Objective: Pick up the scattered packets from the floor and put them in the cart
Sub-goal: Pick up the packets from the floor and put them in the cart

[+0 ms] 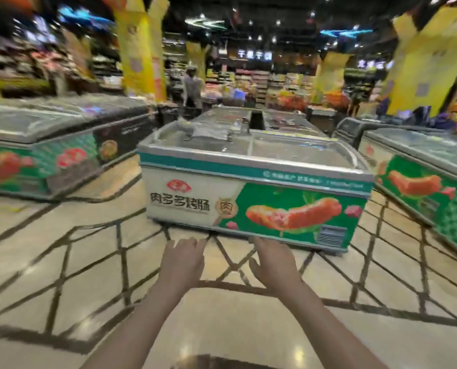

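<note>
Both hands are just out in front, palms down over the tiled floor point(62, 275): the left hand point(182, 259) and right hand point(271, 262) have loose, straight-ish fingers and aren't holding or touching anything. A chest freezer point(254, 193) with sausage graphics sits right ahead, and no packets or cart are anywhere in this blurry view.

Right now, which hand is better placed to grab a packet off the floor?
Neither: left hand and right hand both reach forward open and empty, level with each other, and no packet or cart is in view.
</note>
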Motion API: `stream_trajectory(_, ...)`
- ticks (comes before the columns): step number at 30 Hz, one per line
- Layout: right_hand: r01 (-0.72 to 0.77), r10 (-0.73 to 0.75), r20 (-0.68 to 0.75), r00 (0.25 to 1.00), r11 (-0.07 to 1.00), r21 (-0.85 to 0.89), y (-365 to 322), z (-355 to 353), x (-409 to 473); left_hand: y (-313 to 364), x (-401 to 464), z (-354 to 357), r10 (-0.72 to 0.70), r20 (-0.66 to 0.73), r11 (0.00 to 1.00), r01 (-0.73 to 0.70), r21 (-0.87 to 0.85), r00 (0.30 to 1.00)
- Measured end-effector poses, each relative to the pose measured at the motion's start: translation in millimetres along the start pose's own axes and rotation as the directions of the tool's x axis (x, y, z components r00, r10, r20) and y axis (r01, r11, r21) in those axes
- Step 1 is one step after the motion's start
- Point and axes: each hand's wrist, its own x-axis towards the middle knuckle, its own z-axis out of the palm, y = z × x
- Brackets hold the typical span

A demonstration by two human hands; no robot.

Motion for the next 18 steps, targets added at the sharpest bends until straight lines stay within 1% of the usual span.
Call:
stream_trajectory(3, 0.216, -0.213, -0.043, 0.976, 0.973, 0.080, -67.5, 21.1, 69.3, -83.3, 6.6, -3.5, -0.208, -0.015, 0.976, 0.209, 0.066, 0.978)
stream_trajectory(7, 0.411, -0.412, -0.011, 0.911, 0.905, 0.113, -151.8, 40.3, 147.0, -179.5, 1.0, -8.6, -0.438, -0.044, 0.887, 0.440, 0.141, 0.898)
stream_trajectory(10, 0.548, -0.553, -0.013, 0.833, 0.821, 0.160, -219.9, 54.8, 194.8, -238.1, -17.0, -12.3, -0.587, -0.039, 0.789, 0.582, 0.196, 0.809)
stream_trajectory(13, 0.647, -0.660, -0.009, 0.751, 0.733, 0.210, -294.2, 67.5, 226.7, -291.5, -44.1, -15.8, -0.715, -0.033, 0.672, 0.700, 0.241, 0.698)
stream_trajectory(16, 0.726, -0.753, -0.010, 0.658, 0.631, 0.275, -363.7, 84.1, 250.5, -343.6, -67.7, -13.3, -0.805, -0.037, 0.564, 0.782, 0.266, 0.593)
stream_trajectory(18, 0.758, -0.795, -0.016, 0.606, 0.571, 0.314, -407.7, 97.6, 264.6, -377.6, -79.5, -10.2, -0.844, -0.027, 0.509, 0.816, 0.275, 0.535)
